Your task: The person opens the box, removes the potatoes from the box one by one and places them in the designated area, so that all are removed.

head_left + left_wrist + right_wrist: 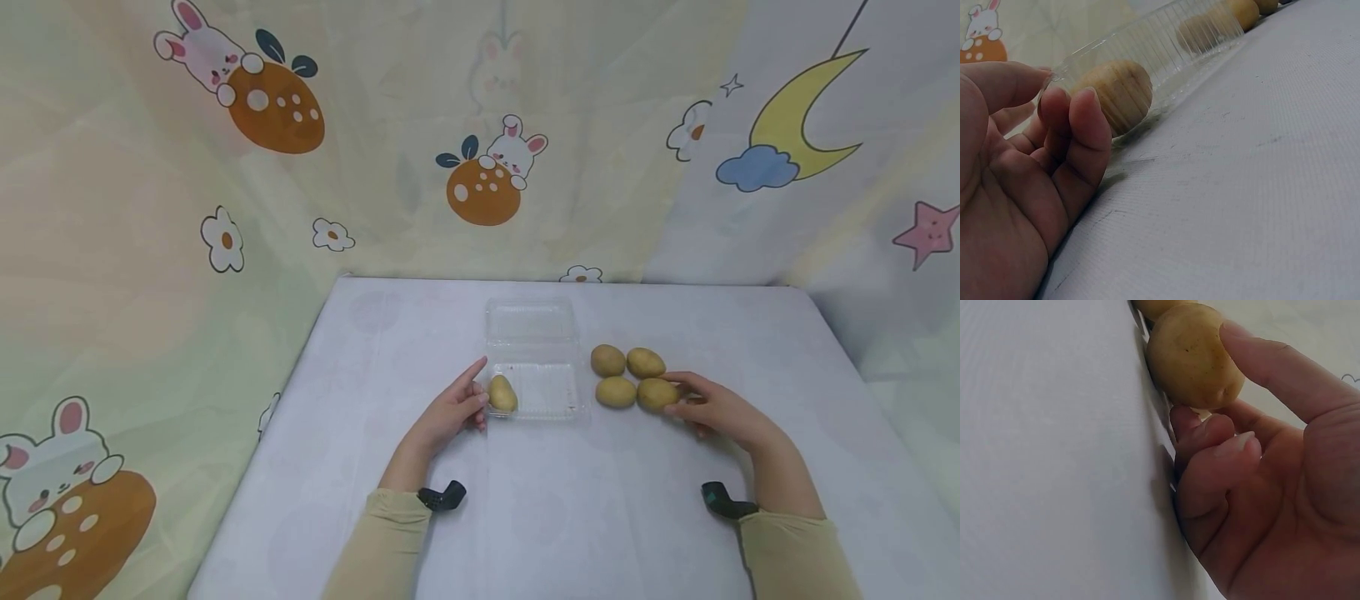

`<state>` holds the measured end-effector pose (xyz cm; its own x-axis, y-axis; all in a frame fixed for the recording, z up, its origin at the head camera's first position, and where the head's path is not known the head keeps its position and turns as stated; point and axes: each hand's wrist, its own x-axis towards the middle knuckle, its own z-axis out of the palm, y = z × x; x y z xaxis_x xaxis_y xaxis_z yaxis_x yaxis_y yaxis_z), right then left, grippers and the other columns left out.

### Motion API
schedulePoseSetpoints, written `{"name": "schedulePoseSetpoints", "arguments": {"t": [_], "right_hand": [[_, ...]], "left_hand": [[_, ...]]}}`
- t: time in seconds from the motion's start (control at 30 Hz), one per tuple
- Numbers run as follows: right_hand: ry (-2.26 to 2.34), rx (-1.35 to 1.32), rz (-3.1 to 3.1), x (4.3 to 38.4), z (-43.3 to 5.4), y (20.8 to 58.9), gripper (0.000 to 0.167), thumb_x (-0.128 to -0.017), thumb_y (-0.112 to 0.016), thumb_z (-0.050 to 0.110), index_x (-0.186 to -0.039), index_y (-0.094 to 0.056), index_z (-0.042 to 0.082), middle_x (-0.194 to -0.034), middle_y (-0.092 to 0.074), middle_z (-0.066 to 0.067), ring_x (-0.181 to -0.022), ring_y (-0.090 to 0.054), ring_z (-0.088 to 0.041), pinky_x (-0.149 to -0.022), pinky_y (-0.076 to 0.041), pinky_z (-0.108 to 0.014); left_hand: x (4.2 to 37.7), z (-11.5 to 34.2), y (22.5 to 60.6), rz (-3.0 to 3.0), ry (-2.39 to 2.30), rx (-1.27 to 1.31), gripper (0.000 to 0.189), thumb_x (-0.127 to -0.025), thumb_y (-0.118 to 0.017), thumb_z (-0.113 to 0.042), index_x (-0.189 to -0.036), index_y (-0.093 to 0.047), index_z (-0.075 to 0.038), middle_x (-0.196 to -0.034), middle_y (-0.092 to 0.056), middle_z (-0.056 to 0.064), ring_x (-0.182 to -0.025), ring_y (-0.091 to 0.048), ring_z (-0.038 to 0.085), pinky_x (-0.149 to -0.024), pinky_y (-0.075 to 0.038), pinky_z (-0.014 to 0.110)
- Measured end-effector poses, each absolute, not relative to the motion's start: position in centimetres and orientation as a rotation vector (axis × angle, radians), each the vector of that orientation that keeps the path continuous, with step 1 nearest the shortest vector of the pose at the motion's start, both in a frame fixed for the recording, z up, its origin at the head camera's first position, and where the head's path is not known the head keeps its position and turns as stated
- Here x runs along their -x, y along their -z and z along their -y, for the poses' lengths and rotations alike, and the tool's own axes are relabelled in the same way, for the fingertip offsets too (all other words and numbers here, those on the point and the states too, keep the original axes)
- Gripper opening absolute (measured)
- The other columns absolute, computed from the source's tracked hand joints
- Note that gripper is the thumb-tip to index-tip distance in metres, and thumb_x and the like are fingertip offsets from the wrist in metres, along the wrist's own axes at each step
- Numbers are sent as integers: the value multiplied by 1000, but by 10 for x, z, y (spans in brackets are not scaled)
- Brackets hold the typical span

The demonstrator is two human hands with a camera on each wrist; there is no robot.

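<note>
A clear plastic clamshell box (547, 392) lies with its lid folded back on the table, one potato (502, 393) inside at its left end. My left hand (450, 410) pinches the box's left rim between thumb and fingers, as the left wrist view shows beside the potato (1124, 97). To the right of the box, several potatoes (616, 392) sit in a close cluster. My right hand (716, 408) grips the front right potato (657, 395) of that cluster. In the right wrist view, the thumb presses one side of this potato (1191, 359), other fingers curl beneath and behind it.
A white cloth covers the table (570, 508). Behind it hangs a fabric backdrop (397, 125) printed with rabbits, flowers and a moon. Small black devices (444, 497) are worn at both wrists. The raised lid (529, 321) lies behind the box's base.
</note>
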<state>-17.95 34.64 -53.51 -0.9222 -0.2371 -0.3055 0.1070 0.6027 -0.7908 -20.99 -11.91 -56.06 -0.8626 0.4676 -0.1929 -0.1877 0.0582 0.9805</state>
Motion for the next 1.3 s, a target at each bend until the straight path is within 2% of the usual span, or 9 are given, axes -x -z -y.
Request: {"name": "schedulePoseSetpoints", "arguments": {"t": [0.27, 0.6, 1.3], "right_hand": [[1276, 78, -2430, 177, -350, 532, 67, -93, -67, 38, -148, -38, 14, -117, -50, -18, -61, -54, -17, -55, -51, -32], [1304, 98, -2428, 177, -354, 532, 62, -94, -66, 36, -147, -40, 17, -118, -49, -18, -61, -55, -18, -56, -51, -32], [1279, 85, -2461, 177, -356, 523, 61, -95, -65, 36, -147, -40, 16, -119, -50, -18, -66, -58, -21, -59, -51, -32]], "left_hand": [[209, 119, 559, -1859, -1865, -301, 67, -100, -57, -23, -157, -24, -32, -97, -47, 3, -74, -52, 14, -70, -55, 30], [210, 119, 558, -1854, -1867, -310, 67, -100, -57, -22, -158, -23, -30, -96, -47, 3, -75, -52, 14, -70, -55, 30], [210, 120, 559, -1861, -1859, -283, 65, -99, -59, -25, -155, -27, -38, -97, -47, 3, -75, -52, 15, -72, -56, 31]]}}
